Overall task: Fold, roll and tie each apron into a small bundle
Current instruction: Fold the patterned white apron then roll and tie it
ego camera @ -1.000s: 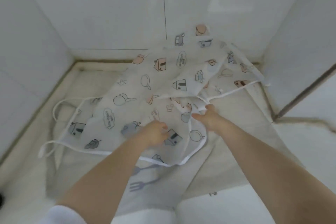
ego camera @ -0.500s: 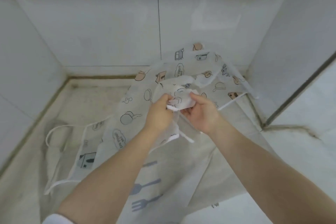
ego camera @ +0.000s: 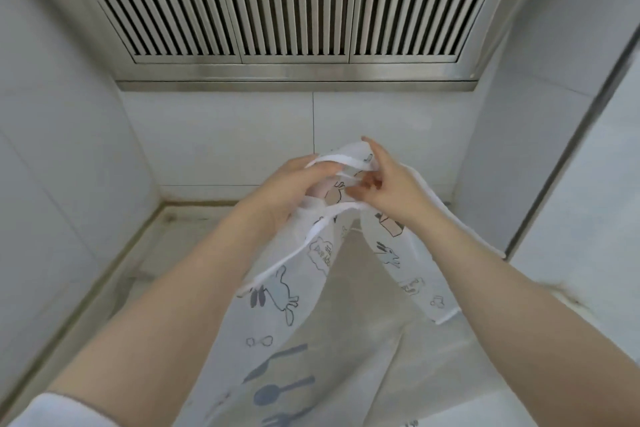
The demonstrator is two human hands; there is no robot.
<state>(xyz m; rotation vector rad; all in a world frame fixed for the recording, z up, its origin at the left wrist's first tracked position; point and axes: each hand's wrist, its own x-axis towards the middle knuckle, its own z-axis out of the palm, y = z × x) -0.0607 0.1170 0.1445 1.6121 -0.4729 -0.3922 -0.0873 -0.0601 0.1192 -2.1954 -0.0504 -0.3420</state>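
Observation:
A thin white apron (ego camera: 322,253) printed with small cartoon drawings hangs in the air from both my hands. My left hand (ego camera: 287,184) grips its upper edge and a white tie strap (ego camera: 343,160). My right hand (ego camera: 388,184) pinches the same bunched top from the right, forefinger raised. The cloth falls in two drapes below the hands, one toward my left forearm, one toward my right. A second apron (ego camera: 277,388) with blue spoon and fork prints lies flat on the counter underneath.
I stand at a pale counter (ego camera: 152,253) set in a corner of white tiled walls (ego camera: 221,135). A steel slatted vent hood (ego camera: 287,3) hangs above the back wall. A dark vertical joint (ego camera: 568,149) runs down the right wall.
Both hands have lifted the printed apron off the counter to chest height and brought its top together. My view has tilted up, showing the vent hood.

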